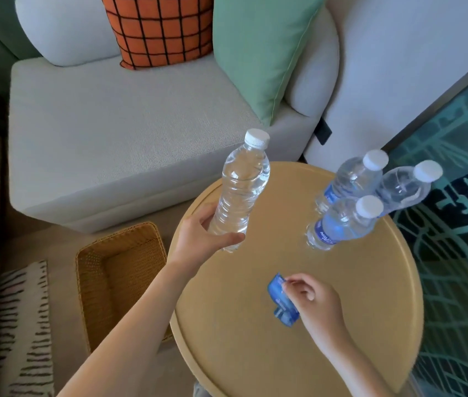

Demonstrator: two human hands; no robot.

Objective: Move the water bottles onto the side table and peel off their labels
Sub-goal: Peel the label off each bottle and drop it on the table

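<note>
A pale grey sofa [112, 138] in coarse woven fabric fills the upper left, its seat block square-edged and its back rounded. Against the back lean a smooth mint-green cushion [258, 47] and an orange cushion [158, 27] crossed by a black grid. To the right lies a teal carpet [456, 253] with dark angular patterning.

The round side table [255, 353] stands beside the sofa's front corner. Its top is a matte tan disc with a low raised rim. Left of it on the floor sits a rectangular wicker basket [118, 276] of tight honey-coloured weave, and further left a cream rug [23, 325] with ragged dark stripes.

Three water bottles stand close together at the table's far right, all clear plastic with white caps. The rear bottle [350, 179] and the front bottle [339, 224] each wear a blue label band. The right bottle [402, 187] looks clear and crinkled where it shows.

The left hand [204, 239] grips a bare bottle [241, 190] by its lower body, fingers and thumb wrapped round the ribbed plastic. That bottle tilts, ridged white cap away from the person, over the table's left edge. Whether its base touches the top I cannot tell.

The right hand [316, 302] pinches a peeled label [281, 299] between thumb and forefinger, the other fingers curled. The label is a crumpled, glossy blue strip over the middle of the table.
</note>
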